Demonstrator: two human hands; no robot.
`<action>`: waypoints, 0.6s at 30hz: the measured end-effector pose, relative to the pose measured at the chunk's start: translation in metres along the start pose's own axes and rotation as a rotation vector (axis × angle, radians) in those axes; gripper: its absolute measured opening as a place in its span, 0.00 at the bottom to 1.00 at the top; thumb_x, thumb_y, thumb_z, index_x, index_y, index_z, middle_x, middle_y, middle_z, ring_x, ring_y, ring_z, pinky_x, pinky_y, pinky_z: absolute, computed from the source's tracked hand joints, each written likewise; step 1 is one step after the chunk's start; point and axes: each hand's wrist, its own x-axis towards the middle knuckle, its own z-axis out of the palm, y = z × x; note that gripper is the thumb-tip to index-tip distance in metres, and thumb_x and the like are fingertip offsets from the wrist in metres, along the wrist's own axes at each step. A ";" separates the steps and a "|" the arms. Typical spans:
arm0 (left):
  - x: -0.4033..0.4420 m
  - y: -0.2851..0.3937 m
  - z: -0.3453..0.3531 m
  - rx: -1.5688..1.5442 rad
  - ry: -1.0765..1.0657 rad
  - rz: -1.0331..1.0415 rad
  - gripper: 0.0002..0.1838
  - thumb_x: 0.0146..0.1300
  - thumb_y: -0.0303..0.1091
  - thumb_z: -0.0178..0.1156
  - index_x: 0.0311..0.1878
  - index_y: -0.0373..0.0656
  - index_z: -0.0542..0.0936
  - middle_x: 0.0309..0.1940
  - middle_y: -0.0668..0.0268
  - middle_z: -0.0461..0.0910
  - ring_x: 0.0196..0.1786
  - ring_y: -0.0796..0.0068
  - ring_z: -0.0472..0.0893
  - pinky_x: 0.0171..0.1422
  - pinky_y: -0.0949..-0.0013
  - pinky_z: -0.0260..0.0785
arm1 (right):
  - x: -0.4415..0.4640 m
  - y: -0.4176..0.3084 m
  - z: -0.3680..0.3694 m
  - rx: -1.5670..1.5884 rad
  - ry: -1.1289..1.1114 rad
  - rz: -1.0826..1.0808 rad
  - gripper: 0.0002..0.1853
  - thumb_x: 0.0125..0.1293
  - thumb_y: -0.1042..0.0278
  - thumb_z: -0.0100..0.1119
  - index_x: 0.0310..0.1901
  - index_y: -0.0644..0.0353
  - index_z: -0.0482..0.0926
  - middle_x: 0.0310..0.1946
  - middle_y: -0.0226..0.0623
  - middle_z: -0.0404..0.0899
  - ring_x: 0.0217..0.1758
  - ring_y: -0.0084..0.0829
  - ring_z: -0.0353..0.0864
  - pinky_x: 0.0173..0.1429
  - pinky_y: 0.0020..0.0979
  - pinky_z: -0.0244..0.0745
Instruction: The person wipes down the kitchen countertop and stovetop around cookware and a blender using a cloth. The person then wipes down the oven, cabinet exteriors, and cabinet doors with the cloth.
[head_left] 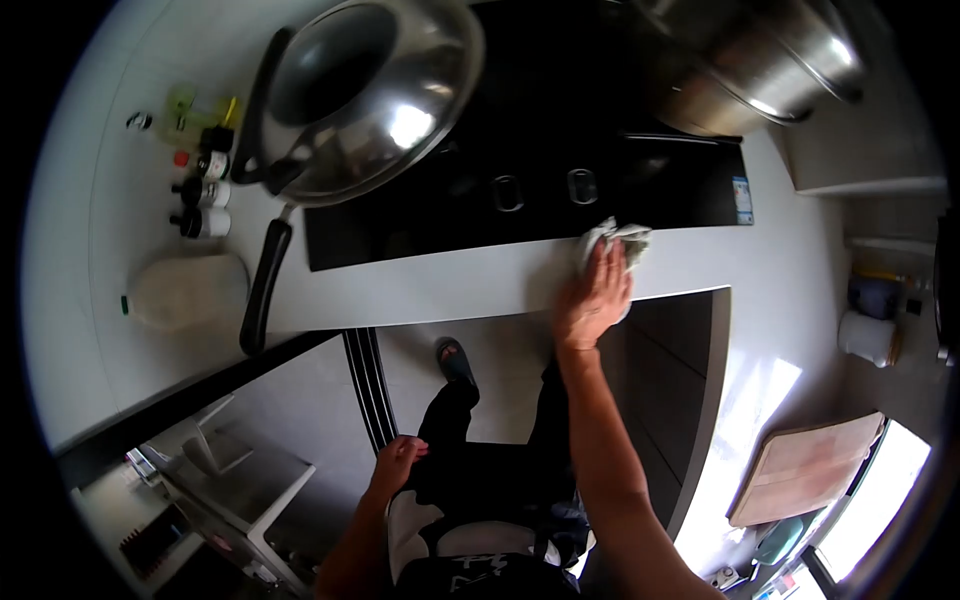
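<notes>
My right hand [592,300] presses a crumpled whitish cloth [632,240] onto the pale counter strip [450,286], at the front edge of the black stove top [400,218]. Its fingers point forward over the cloth, and part of the cloth is hidden beneath them. My left hand [402,450] hangs low near my left thigh, its fingers curled; whether anything is inside them is too small to tell.
A lidded wok [440,60] stands at the stove's left, its black handle [265,285] reaching over the counter. A large steel pot [770,60] is at the right rear. Bottles [210,193] and a jug [190,290] stand left; a wooden board [805,470] leans right.
</notes>
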 end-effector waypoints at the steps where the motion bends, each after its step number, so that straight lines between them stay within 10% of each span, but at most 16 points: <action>1: 0.000 -0.011 -0.017 -0.010 0.032 0.000 0.17 0.78 0.41 0.51 0.49 0.35 0.79 0.46 0.57 0.86 0.48 0.68 0.86 0.55 0.66 0.77 | -0.013 -0.028 0.003 0.035 -0.037 -0.024 0.34 0.55 0.67 0.55 0.68 0.57 0.73 0.73 0.46 0.68 0.75 0.45 0.67 0.76 0.54 0.54; 9: -0.025 -0.128 -0.138 -0.268 0.373 -0.081 0.16 0.77 0.41 0.54 0.44 0.36 0.80 0.37 0.63 0.85 0.39 0.75 0.84 0.45 0.71 0.77 | -0.114 -0.225 0.050 0.201 -0.257 -0.360 0.31 0.57 0.73 0.54 0.67 0.58 0.74 0.72 0.46 0.68 0.76 0.40 0.66 0.74 0.54 0.58; 18: -0.070 -0.234 -0.124 -0.601 0.409 -0.257 0.18 0.74 0.47 0.54 0.45 0.41 0.80 0.40 0.61 0.87 0.43 0.71 0.87 0.43 0.69 0.77 | -0.142 -0.361 0.085 0.258 -0.527 -0.658 0.37 0.55 0.79 0.57 0.71 0.63 0.68 0.74 0.49 0.64 0.78 0.46 0.63 0.76 0.54 0.58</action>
